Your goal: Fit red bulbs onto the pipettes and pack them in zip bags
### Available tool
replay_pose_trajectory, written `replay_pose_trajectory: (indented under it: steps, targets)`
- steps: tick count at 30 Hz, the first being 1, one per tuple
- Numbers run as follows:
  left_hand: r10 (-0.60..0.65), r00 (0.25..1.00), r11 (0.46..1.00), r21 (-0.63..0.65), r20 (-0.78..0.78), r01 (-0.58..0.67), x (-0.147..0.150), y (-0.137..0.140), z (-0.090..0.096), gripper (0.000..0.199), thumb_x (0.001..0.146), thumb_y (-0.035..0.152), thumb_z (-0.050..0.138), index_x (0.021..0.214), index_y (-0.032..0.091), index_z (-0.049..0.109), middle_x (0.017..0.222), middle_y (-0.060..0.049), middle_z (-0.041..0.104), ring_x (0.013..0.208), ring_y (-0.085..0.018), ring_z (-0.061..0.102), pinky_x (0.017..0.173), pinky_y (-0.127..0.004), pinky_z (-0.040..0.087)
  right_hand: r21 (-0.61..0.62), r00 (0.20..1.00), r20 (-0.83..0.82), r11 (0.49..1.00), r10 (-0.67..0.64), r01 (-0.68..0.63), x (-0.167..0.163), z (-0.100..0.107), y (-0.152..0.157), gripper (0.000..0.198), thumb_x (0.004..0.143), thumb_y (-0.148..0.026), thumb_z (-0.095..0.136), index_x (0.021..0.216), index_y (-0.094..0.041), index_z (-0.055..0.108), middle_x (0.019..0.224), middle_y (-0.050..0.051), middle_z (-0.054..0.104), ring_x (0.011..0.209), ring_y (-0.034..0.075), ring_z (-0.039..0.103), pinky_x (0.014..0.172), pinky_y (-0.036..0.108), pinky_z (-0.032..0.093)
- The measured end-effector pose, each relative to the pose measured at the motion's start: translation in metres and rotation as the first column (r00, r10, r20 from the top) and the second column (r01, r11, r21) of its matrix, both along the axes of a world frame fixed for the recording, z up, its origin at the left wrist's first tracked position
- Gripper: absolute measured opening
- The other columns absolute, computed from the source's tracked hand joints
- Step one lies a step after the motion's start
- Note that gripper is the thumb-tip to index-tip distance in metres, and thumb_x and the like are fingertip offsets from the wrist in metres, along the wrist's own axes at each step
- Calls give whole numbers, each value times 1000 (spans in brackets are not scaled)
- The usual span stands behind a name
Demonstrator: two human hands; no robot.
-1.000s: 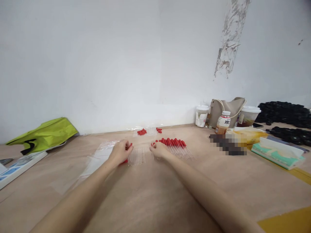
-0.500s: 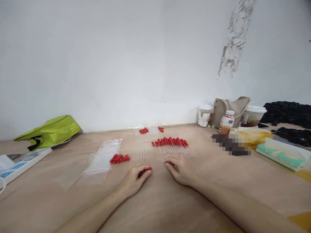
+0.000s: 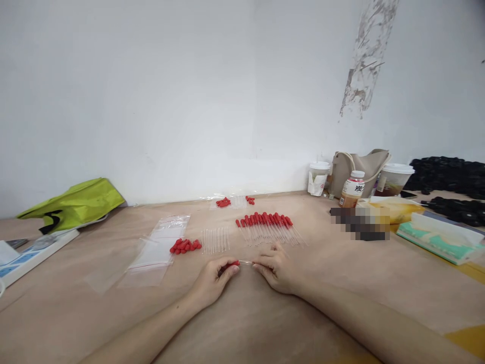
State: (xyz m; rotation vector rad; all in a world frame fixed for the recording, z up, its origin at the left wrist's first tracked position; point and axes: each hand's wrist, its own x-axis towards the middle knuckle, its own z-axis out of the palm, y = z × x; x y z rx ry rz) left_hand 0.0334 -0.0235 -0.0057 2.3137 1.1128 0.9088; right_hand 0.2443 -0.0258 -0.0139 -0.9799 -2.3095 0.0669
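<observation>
My left hand is closed on a red rubber bulb, whose end pokes out past the thumb and index finger. Between the fingers of my right hand is a thin clear glass dropper tube. One end of the tube meets the bulb; how deep it sits inside I cannot tell. Beyond my right hand lies a row of droppers with red bulbs on their glass tubes. Past my left hand are a pile of loose red bulbs and a row of bare glass tubes.
Flat zip bags lie to the left, and another clear bag with red bulbs lies by the wall. A power strip and yellow-green bag are far left. A bottle, cups and a tissue pack stand right.
My right hand has come away from the dropper row and down towards my left hand. A glass tube now spans from its fingers to the bulb. My left hand has barely moved.
</observation>
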Motion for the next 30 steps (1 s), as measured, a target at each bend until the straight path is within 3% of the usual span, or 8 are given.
replay_pose_trajectory:
  steps: [8, 15, 30]
  targets:
    - [-105, 990, 994, 20, -94, 107, -1, -8, 4, 21, 86, 26, 43, 79, 19, 61, 75, 0, 60, 72, -13, 54, 66, -22, 40, 14, 991, 125, 998, 58, -60, 8, 9, 2, 23, 84, -26, 41, 85, -25, 64, 73, 0, 62, 62, 10, 47, 72, 31, 20]
    - [-90, 979, 977, 177, -185, 123, -1, -9, -2, 21, 87, 27, 41, 83, 18, 59, 75, -2, 58, 69, -13, 53, 64, -23, 40, 101, 990, 140, 995, -6, -8, 3, 2, -1, 20, 81, -24, 44, 71, -20, 61, 65, 0, 58, 56, 8, 41, 69, 31, 18]
    - [-152, 962, 960, 198, -226, 198, -3, -6, -1, 20, 86, 27, 41, 83, 16, 58, 74, -2, 58, 67, -13, 52, 61, -22, 39, -56, 993, 117, 998, -1, 8, -11, 2, -5, 26, 83, -24, 41, 61, -16, 54, 61, -3, 59, 52, 7, 39, 64, 27, 19]
